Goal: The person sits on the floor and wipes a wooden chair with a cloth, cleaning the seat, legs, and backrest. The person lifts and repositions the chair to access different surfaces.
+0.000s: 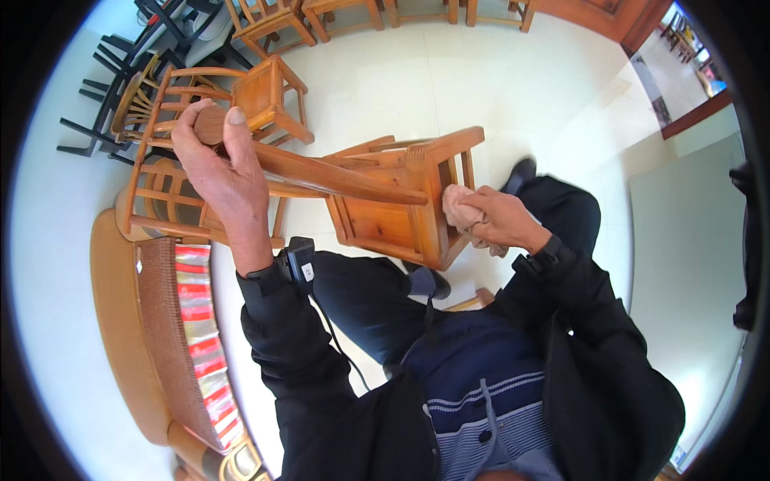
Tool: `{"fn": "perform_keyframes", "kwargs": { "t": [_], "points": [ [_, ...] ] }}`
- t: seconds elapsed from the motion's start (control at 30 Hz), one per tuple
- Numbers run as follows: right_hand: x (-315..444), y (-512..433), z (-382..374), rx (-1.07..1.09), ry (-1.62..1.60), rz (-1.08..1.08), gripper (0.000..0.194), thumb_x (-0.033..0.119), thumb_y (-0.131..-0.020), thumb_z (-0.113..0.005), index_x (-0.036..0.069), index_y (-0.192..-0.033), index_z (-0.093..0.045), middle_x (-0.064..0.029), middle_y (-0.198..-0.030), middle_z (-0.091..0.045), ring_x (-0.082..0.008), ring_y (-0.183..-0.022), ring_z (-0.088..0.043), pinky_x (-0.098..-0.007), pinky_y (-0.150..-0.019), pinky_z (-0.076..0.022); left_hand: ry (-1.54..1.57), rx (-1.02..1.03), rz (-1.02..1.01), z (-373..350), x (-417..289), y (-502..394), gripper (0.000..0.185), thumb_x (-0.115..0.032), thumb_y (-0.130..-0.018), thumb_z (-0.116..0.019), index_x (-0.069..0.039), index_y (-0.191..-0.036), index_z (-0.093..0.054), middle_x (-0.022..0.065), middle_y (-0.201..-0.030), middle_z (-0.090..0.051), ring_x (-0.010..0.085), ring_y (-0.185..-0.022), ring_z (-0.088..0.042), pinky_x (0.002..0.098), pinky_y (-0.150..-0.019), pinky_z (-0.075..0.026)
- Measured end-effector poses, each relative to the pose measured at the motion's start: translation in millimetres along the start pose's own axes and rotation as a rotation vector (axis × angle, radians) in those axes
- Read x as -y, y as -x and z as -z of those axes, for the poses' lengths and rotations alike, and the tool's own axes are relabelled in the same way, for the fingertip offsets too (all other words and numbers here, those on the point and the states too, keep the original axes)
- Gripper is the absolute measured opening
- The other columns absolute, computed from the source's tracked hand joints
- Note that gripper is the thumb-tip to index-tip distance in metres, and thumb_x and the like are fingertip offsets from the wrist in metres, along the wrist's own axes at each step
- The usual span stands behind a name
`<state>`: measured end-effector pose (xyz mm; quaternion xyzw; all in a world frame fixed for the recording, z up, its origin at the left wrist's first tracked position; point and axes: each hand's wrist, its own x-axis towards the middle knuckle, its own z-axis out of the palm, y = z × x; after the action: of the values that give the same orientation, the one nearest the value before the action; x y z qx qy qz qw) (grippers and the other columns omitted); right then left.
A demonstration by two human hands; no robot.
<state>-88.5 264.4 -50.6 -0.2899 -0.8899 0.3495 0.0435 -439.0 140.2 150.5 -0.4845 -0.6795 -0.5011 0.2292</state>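
Note:
A varnished wooden chair [379,223] is tilted over in front of me, above the tiled floor. My left hand [225,180] is wrapped around the end of one of its long curved wooden posts [343,177], thumb and fingers on either side of the flat end face [210,124]. Bunched in my right hand [508,217] is a pale pink cloth [460,207]. The cloth touches the chair's frame at its right end, by the legs. Part of the cloth is hidden under my fingers.
Another wooden chair [258,90] stands beyond my left hand. Dark chairs [180,42] are stacked by the left wall. More wooden chairs [343,12] line the far side. A cushioned sofa [162,337] is at left, a grey panel [686,234] at right. A cable [331,330] hangs from my left wrist.

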Motion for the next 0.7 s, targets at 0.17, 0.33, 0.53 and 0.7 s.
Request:
{"fn": "perform_keyframes", "kwargs": {
  "t": [0.17,0.33,0.53,0.7],
  "points": [
    [-19,-7,-64,-0.104,0.370,0.139,0.043,0.012,-0.086,-0.067,0.007,-0.128,-0.067,-0.0226,-0.127,-0.058,-0.0428,-0.123,-0.058,-0.0496,-0.093,-0.0574,0.021,-0.013,0.028,-3,-5,-4,0.037,-0.024,-0.104,-0.070,-0.001,-0.130,-0.059,0.0139,-0.122,-0.059,0.0243,-0.108,-0.060,0.0367,-0.092,-0.051],
    [-25,-14,-82,-0.185,0.388,0.260,0.027,0.010,-0.079,-0.067,0.000,-0.102,-0.073,-0.0161,-0.099,-0.063,-0.0342,-0.107,-0.059,-0.0449,-0.091,-0.0484,0.007,-0.029,0.033,-6,-5,-3,0.036,-0.025,-0.104,-0.068,0.000,-0.128,-0.059,0.0124,-0.119,-0.062,0.0218,-0.104,-0.061,0.0350,-0.089,-0.052],
    [-9,-21,-78,0.181,0.370,0.044,0.026,0.019,-0.081,-0.070,0.000,-0.097,-0.077,-0.0201,-0.097,-0.072,-0.0366,-0.100,-0.069,-0.0500,-0.083,-0.0570,-0.146,0.020,-0.076,-12,-2,-9,0.041,-0.033,-0.109,-0.067,0.001,-0.131,-0.057,0.0123,-0.117,-0.066,0.0179,-0.103,-0.062,0.0306,-0.088,-0.052],
    [-29,-32,-72,0.467,-0.040,-0.191,0.035,0.032,-0.088,-0.068,0.002,-0.102,-0.079,-0.0227,-0.097,-0.077,-0.0375,-0.093,-0.075,-0.0460,-0.082,-0.0582,-0.216,0.010,-0.125,-12,-7,-9,0.040,-0.033,-0.110,-0.065,0.001,-0.131,-0.057,0.0122,-0.118,-0.066,0.0175,-0.102,-0.061,0.0302,-0.087,-0.052]
  ]
}}
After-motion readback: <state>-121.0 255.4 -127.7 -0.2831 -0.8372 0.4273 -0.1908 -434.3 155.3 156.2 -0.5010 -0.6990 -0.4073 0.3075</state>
